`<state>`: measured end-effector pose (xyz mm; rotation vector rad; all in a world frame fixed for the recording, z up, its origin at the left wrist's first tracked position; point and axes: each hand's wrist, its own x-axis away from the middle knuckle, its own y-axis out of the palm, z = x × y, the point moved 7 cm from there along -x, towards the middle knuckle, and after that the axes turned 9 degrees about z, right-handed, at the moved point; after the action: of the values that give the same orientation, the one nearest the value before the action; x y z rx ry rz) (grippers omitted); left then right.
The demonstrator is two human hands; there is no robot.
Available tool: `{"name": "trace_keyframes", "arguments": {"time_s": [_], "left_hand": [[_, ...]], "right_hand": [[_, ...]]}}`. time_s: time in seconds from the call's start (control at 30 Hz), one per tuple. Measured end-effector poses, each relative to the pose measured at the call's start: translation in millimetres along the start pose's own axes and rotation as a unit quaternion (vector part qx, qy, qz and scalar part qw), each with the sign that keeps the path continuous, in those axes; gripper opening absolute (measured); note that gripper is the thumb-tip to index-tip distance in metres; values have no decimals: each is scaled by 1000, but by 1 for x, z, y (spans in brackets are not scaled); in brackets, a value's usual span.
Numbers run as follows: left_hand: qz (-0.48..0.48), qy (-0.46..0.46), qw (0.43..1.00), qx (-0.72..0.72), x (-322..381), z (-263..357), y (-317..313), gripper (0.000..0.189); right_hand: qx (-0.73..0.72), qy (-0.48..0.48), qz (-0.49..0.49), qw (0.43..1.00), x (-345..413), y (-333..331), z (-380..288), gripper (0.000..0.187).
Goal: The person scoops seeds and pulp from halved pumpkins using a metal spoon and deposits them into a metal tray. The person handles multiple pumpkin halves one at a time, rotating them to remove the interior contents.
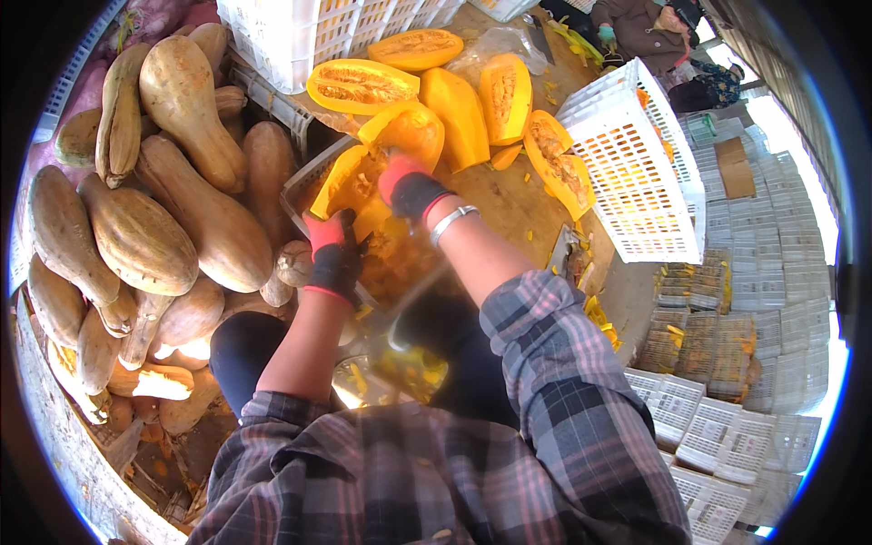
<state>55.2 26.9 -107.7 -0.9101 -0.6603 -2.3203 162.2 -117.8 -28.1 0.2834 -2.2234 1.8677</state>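
Observation:
Both my hands wear red gloves with dark cuffs. My left hand grips the near end of a peeled yellow squash half, its hollow facing my right. My right hand is curled at the hollow of an adjoining peeled squash piece. A small greyish shape shows at its fingertips, but blur hides whether it is a tool. Beneath the hands sits a tub with orange pulp inside. Beyond lie seeded squash halves and a piece cut side down.
Unpeeled squashes are heaped at left. White plastic crates stand behind and at right. More crates fill the far right. A blade-like metal piece lies on the board. Another person is at upper right.

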Motion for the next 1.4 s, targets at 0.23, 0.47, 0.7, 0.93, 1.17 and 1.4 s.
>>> {"name": "trace_keyframes", "arguments": {"time_s": [0.23, 0.47, 0.7, 0.93, 1.17, 1.4], "left_hand": [[16, -15, 1000, 12, -8, -6, -7, 52], [7, -5, 1000, 20, -14, -9, -4, 51], [1, -17, 1000, 19, -21, -22, -3, 48], [-2, 7, 1000, -14, -32, -24, -7, 48], [28, -12, 1000, 5, -21, -27, -6, 57], [-1, 66, 998, -24, -40, -28, -7, 53]], "right_hand": [[-92, 33, -14, 995, -5, 10, -9, 49], [-81, 20, -7, 997, 7, 7, -12, 48], [-202, 144, 5, 969, -1, 13, 7, 48], [-120, 23, 17, 992, 10, -11, -7, 52], [-93, 44, -12, 995, 10, -3, -14, 44], [-49, 15, -3, 999, -2, -9, 3, 48]]}}
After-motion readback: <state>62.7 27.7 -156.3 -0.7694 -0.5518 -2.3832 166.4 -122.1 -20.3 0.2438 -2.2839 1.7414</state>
